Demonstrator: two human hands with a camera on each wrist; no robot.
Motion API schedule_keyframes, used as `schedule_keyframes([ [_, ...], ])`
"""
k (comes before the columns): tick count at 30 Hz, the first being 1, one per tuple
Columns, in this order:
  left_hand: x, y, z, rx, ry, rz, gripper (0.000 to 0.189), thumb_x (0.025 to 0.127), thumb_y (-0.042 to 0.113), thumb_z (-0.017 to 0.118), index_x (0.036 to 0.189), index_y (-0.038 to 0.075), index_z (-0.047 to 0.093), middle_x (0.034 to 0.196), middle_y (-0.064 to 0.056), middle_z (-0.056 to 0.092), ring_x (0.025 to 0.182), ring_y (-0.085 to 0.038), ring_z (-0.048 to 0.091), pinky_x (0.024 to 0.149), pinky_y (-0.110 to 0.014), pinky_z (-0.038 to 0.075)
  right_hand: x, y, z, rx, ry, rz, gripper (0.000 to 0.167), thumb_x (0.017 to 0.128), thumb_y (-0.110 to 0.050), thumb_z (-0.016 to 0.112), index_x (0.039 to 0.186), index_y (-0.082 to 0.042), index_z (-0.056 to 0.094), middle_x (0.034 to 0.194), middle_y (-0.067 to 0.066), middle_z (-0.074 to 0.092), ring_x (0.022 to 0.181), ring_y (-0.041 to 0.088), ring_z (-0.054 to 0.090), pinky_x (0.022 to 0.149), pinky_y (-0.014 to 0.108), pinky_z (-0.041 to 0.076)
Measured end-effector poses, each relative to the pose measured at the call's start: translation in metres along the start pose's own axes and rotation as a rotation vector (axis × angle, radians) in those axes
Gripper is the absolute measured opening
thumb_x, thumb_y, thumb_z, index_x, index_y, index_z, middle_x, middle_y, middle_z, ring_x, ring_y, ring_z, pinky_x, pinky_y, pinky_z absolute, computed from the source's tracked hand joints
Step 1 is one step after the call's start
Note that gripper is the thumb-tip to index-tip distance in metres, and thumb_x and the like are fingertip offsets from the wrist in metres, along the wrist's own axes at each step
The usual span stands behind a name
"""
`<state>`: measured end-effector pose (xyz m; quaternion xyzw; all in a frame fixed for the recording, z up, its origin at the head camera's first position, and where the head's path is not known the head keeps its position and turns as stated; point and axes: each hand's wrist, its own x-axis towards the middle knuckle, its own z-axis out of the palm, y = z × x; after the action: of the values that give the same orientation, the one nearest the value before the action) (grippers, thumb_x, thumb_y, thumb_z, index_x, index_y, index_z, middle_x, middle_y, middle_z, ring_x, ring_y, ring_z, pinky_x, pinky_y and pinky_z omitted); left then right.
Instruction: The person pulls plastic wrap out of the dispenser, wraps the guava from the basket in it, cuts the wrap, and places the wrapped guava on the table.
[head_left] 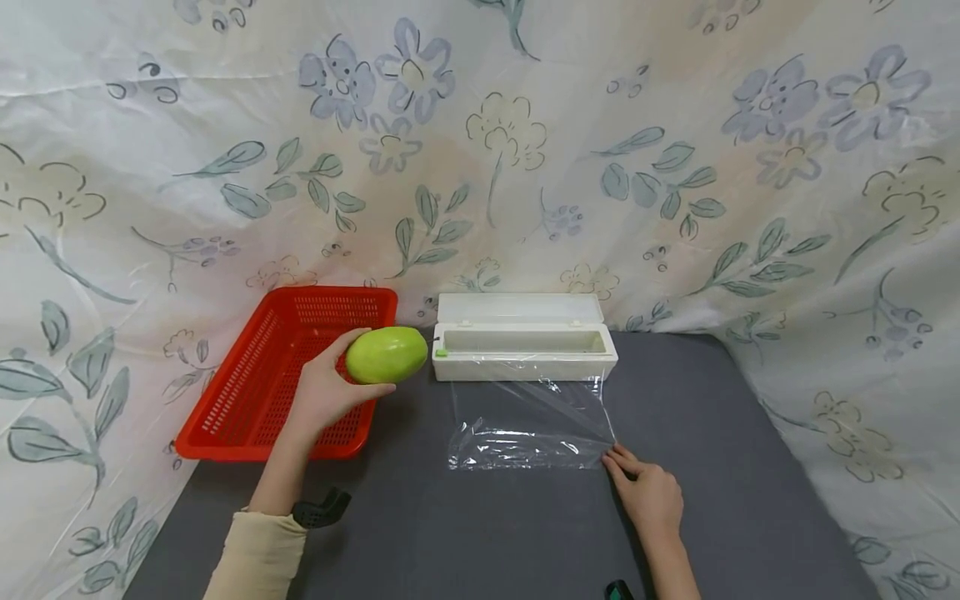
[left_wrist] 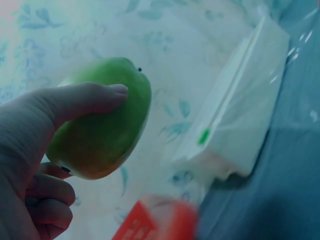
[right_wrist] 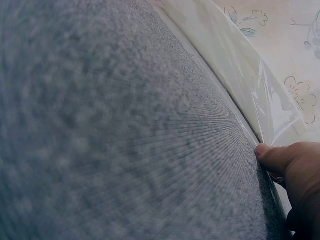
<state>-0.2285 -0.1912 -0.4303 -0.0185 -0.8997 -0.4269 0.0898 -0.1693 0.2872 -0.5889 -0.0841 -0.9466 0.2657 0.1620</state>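
Observation:
My left hand [head_left: 327, 387] grips a green mango [head_left: 387, 355] between thumb and fingers, above the right edge of the red basket [head_left: 382, 304]. The left wrist view shows the thumb of the left hand [left_wrist: 30, 135] lying across the mango [left_wrist: 107, 132]. A sheet of clear plastic wrap [head_left: 525, 425] extends from the front of a white wrap dispenser [head_left: 525, 368] onto the table. Its near right corner is pinched by my right hand [head_left: 647, 496]. In the right wrist view, the thumb of the right hand [right_wrist: 300, 170] meets the wrap's edge [right_wrist: 265, 107].
The dispenser's lid [head_left: 519, 308] stands raised at the back, with a green tab [head_left: 441, 353] at the dispenser's left front. A grey cloth [head_left: 465, 533] covers the table. Floral fabric [head_left: 525, 183] hangs behind and along both sides.

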Motion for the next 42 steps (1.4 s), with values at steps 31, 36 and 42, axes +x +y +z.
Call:
schedule_keyframes([
  [31, -0.014, 0.028, 0.13, -0.15, -0.116, 0.072, 0.09, 0.065, 0.03, 0.104, 0.146, 0.029, 0.063, 0.13, 0.002, 0.071, 0.115, -0.024, 0.065, 0.099, -0.057, 0.052, 0.0, -0.003, -0.002, -0.012, -0.025, 0.022, 0.026, 0.093, -0.034, 0.084, 0.113, -0.017, 0.084, 0.12, 0.006, 0.078, 0.068, 0.039, 0.072, 0.042, 0.037, 0.044],
  [36, -0.013, 0.031, 0.149, -0.149, -0.148, 0.096, 0.093, 0.065, 0.032, 0.104, 0.148, 0.023, 0.063, 0.132, -0.001, 0.072, 0.117, -0.026, 0.066, 0.098, -0.057, 0.052, -0.001, -0.004, -0.001, -0.012, -0.017, 0.014, 0.025, 0.093, -0.033, 0.084, 0.113, -0.017, 0.085, 0.12, 0.005, 0.078, 0.071, 0.04, 0.073, 0.043, 0.037, 0.045],
  [42, -0.011, 0.033, 0.174, -0.116, -0.189, 0.101, 0.092, 0.066, 0.037, 0.103, 0.147, 0.024, 0.063, 0.133, -0.004, 0.072, 0.118, -0.029, 0.067, 0.097, -0.057, 0.053, -0.001, -0.004, -0.001, -0.021, 0.006, -0.004, 0.024, 0.092, -0.032, 0.085, 0.111, -0.017, 0.085, 0.117, 0.006, 0.079, 0.079, 0.044, 0.075, 0.047, 0.042, 0.051],
])
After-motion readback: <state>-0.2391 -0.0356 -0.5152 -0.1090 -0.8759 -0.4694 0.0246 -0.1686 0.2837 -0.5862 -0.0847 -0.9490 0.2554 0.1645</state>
